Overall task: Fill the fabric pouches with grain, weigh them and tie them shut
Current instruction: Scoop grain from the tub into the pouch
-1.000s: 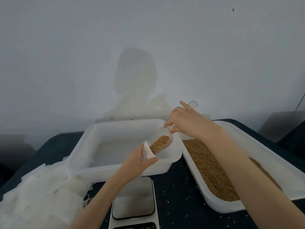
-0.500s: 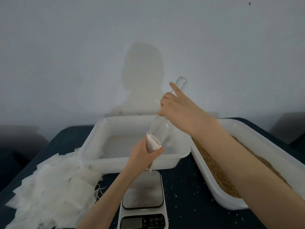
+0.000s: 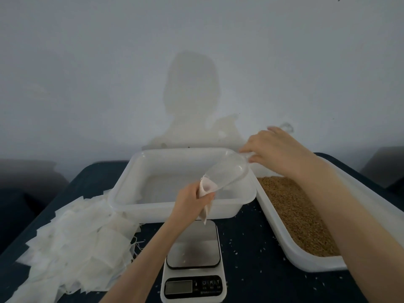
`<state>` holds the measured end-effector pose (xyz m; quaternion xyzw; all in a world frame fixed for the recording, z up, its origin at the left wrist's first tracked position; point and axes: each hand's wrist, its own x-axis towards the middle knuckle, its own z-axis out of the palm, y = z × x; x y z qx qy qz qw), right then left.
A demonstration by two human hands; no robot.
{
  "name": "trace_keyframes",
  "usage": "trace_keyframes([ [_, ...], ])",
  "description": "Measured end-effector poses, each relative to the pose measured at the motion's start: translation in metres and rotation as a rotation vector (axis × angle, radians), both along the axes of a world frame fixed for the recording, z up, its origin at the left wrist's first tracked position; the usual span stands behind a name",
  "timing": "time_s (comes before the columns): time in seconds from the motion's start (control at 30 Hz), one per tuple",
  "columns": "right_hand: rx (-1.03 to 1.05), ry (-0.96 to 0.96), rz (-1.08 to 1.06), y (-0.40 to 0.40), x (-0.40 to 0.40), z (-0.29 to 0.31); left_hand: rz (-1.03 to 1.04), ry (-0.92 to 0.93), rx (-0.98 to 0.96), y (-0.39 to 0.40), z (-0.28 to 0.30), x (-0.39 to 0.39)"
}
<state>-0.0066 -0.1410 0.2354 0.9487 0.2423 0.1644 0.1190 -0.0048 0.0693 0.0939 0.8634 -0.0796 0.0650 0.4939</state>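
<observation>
Nearest us, a dark blue table surface (image 3: 251, 254), speckled with stray pale grains. On it, front and centre, a white digital scale (image 3: 193, 261) with a bare steel platform; its display is unreadable from here. To the left we note a heap of flat white fabric pouches (image 3: 72, 243), loose threads trailing toward the scale.

Above the scale our left hand (image 3: 189, 204) pinches one open pouch (image 3: 206, 193), fingers and thumb curled round its neck, its lower end hanging just over the platform. The mouth of a clear plastic scoop (image 3: 227, 171) sits in the pouch opening; the scoop looks emptied, though blur makes this uncertain. Our right hand (image 3: 273, 147) grips the scoop's handle, fingers curled.

Behind the pouch, a white plastic tub (image 3: 122, 189); we see no contents on its visible floor. To the right, touching that tub's corner, a longer white tray (image 3: 306, 262) holds brown grain (image 3: 295, 213); our right forearm crosses over it and hides its far side.

Farthest, a plain pale wall (image 3: 87, 73) carrying our shadow.
</observation>
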Motion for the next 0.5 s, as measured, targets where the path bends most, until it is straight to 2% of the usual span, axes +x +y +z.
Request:
trace_keyframes([
  [0.13,0.394,0.333,-0.121,-0.047,-0.006,-0.038,-0.063,0.000,-0.012,0.000,-0.004,-0.011],
  [0.23,0.595,0.421,-0.179,-0.081,-0.010,-0.071,-0.109,-0.036,-0.024,-0.001,-0.008,-0.018],
  [0.37,0.617,0.400,-0.309,-0.114,-0.009,-0.111,-0.131,-0.061,0.121,-0.002,-0.019,-0.019],
  [0.5,0.576,0.434,-0.488,-0.127,-0.001,-0.143,-0.022,-0.112,0.215,-0.007,-0.037,-0.019],
])
